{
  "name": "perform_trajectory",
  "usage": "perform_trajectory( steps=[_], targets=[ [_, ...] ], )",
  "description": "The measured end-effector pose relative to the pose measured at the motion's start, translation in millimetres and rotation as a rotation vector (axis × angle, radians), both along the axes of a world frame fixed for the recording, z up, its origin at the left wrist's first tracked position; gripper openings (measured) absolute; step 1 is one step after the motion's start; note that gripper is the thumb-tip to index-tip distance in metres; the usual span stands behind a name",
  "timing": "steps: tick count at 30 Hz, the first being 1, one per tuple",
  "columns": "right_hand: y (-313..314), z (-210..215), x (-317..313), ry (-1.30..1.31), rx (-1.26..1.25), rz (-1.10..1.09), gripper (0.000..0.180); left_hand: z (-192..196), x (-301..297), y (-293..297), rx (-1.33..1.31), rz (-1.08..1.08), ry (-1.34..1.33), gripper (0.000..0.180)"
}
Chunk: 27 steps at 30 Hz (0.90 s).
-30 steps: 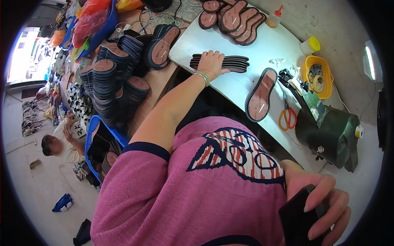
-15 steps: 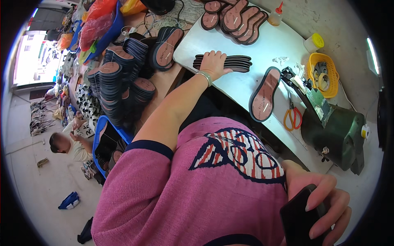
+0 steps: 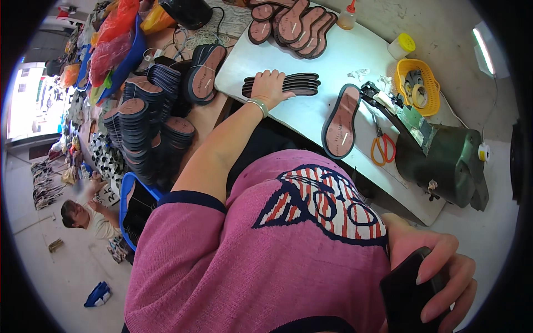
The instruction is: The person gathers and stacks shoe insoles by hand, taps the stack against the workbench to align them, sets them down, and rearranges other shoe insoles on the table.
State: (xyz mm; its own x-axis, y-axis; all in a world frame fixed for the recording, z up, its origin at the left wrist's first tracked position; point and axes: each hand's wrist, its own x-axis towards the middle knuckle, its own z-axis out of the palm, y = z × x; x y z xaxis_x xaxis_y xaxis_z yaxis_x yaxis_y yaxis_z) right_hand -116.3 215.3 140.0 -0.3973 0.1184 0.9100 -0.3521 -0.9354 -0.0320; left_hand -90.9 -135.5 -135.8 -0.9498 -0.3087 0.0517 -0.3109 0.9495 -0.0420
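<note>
My left hand (image 3: 268, 87) reaches out over the white table (image 3: 244, 58) and is closed around a small stack of shoe insoles (image 3: 302, 84) standing on their edges, dark rims up. To its right lies a single pinkish-brown insole (image 3: 341, 123) with a dark edge. Beyond the hand, several more insoles (image 3: 300, 30) overlap in a fanned pile. At the lower right, close to my body, my right hand (image 3: 451, 277) is wrapped round a flat black device (image 3: 410, 291) that looks like a phone.
A dark green sewing machine (image 3: 441, 164) takes up the table's right end, beside orange-handled scissors (image 3: 383, 150) and a yellow basket (image 3: 433, 100). Bundled insoles (image 3: 133, 119) crowd the left bench, above a blue crate (image 3: 126, 208). Another person (image 3: 102, 219) is at far left.
The whole view has shifted, so the table and its things appear slightly farther left and higher. Both hands keep their hold; the insole stack has not visibly moved on the table.
</note>
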Motion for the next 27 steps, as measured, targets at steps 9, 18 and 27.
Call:
perform_trajectory(
  steps=[9,18,27],
  targets=[
    [-4.5,9.1,0.2,0.001,0.032,-0.068,0.036,1.3,-1.6,1.1,-0.015,0.006,-0.025,0.065],
    [-7.5,14.1,1.0,-0.012,0.04,-0.135,0.047,10.9,-3.9,4.3,-0.007,0.016,-0.082,0.065],
    [-6.5,12.7,6.9,-0.058,0.006,-0.087,0.057,27.5,-4.1,-0.5,0.232,-0.014,-0.131,0.071]
  ],
)
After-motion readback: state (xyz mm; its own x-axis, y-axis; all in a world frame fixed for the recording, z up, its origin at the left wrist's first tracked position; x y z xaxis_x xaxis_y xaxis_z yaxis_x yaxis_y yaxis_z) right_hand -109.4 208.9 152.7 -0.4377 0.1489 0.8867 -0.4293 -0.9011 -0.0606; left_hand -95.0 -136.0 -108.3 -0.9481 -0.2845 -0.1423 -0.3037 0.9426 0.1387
